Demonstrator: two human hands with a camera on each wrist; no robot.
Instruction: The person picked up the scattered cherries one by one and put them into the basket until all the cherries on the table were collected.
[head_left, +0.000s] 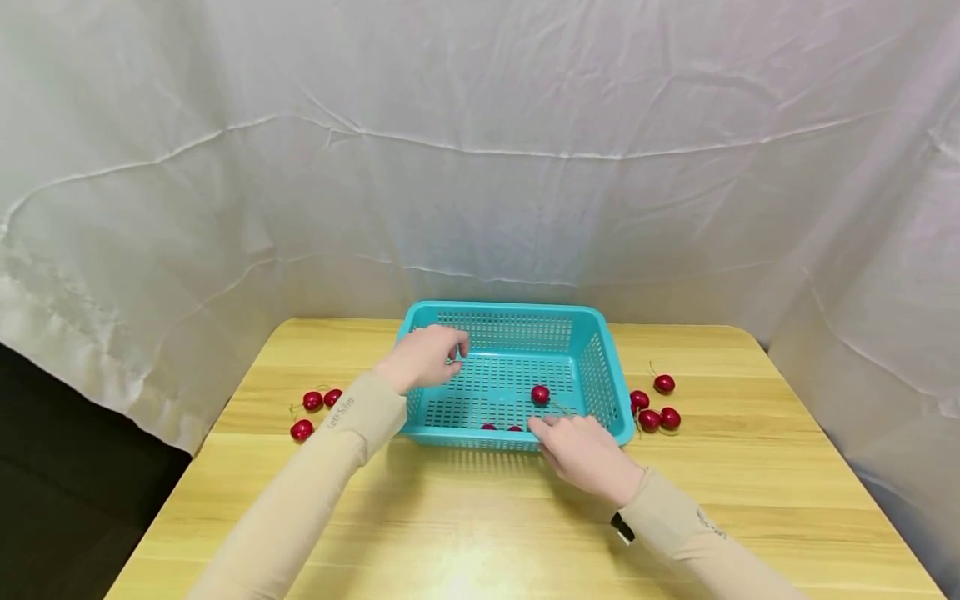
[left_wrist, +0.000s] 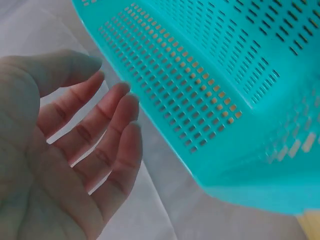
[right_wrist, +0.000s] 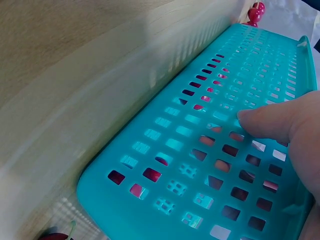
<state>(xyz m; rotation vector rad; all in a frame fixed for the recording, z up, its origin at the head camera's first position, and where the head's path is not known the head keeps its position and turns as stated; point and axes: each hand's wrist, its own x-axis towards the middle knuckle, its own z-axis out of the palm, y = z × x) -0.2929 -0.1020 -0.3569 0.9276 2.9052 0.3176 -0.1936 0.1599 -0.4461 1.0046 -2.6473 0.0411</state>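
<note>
A turquoise plastic basket point(head_left: 517, 309) with slotted walls stands on the wooden table. My right hand point(head_left: 588, 458) grips its front wall near the right corner. In the right wrist view the thumb point(right_wrist: 272, 120) presses the outer face, and fingers show through the holes behind it. My left hand point(head_left: 426, 357) hovers over the basket's left side, fingers loosely bent and holding nothing; the left wrist view shows it apart from the basket wall point(left_wrist: 220, 160). One cherry point(head_left: 540, 394) with a stem lies on the basket floor. Two more cherries are partly hidden behind the front wall.
Three cherries point(head_left: 312, 401) lie on the table left of the basket, beside the left forearm. Several cherries point(head_left: 649, 420) sit right of it, some close to its wall. A pale cloth point(head_left: 495, 217) hangs behind and around the table point(head_left: 465, 533).
</note>
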